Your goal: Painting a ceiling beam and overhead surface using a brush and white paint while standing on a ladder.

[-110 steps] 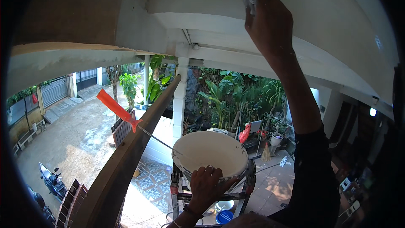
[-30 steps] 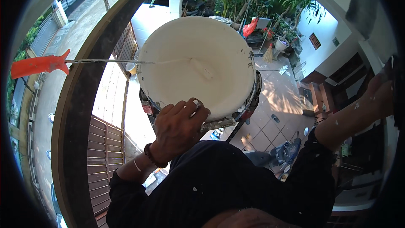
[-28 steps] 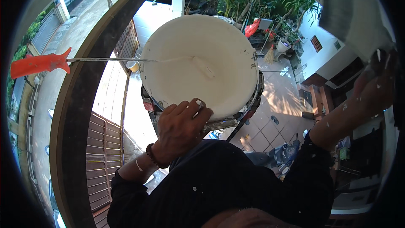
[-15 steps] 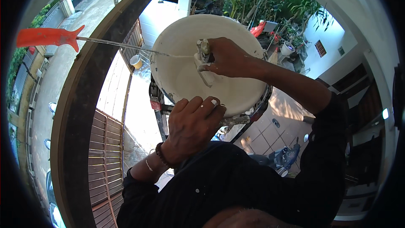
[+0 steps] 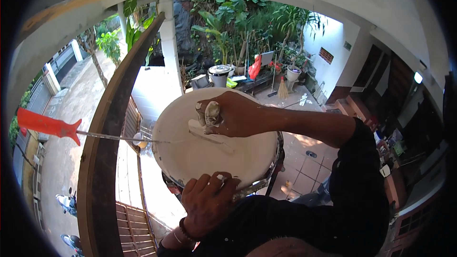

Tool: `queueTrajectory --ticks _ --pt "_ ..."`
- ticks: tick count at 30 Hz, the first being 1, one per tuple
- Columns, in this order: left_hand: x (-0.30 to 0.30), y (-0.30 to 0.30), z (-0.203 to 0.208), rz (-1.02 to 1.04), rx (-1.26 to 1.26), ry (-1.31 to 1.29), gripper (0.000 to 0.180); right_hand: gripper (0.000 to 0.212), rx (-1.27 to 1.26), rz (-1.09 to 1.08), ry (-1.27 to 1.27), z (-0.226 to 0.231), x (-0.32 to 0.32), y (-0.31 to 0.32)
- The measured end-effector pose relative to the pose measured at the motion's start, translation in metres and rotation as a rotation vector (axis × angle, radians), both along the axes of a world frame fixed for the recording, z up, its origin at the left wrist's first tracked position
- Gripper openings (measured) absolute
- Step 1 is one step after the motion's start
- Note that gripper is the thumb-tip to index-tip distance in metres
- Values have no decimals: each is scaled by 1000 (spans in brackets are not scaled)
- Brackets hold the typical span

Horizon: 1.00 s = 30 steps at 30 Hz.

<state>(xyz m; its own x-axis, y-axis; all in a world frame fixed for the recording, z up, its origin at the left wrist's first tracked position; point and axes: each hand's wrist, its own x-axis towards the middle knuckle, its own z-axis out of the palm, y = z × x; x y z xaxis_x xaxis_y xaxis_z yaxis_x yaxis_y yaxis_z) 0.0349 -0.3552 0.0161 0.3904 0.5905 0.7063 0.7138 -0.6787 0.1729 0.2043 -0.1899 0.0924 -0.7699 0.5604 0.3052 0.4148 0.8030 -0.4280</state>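
A round bucket (image 5: 166, 162) coated with white inside stands in front of me. Over it, my right hand (image 5: 235, 114) is closed round the thick, white-smeared handle of a short tool (image 5: 212, 113). A narrow whitish part of that tool slants down toward the white stuff in the bucket; its kind is unclear. At the near rim, my left hand (image 5: 209, 202) has its fingers bent over the bucket's edge, with white spots on them. A crusted bar (image 5: 252, 189) shows beside these fingers. From the left, a thin metal rod with a red handle (image 5: 47, 126) reaches into the bucket.
A dark beam (image 5: 102, 162) runs along the left, beyond it a road with parked motorbikes (image 5: 66, 202). Under the bucket is a partly hidden dark frame. Plants, a lidded bin (image 5: 219, 72) and a broom (image 5: 282, 89) stand at the back; tiled floor (image 5: 297, 162) lies below right.
The view has tilted up, so the bucket and both hands sit lower in it. The right hand still grips the tool, now slanted more; the left hand stays at the rim.
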Motion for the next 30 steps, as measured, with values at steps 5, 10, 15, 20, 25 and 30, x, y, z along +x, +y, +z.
queueTrajectory --ticks 5,10,15,20,25,30 --pt "0 11 -8 -50 19 -41 25 22 5 -87 110 -1 38 -34" --pt "0 -14 -2 113 64 -56 25 18 -30 -149 328 -17 45 -59" --pt "1 25 -2 6 114 -103 26 25 -124 -363 376 -25 71 -54" --pt "4 31 3 -19 189 -115 25 22 -664 -317 1398 -45 107 -47" --pt "10 44 4 -28 231 -115 25 17 -431 -168 1837 -27 187 -49" --pt "12 47 4 -30 247 -106 24 19 461 -170 1875 79 294 -112"
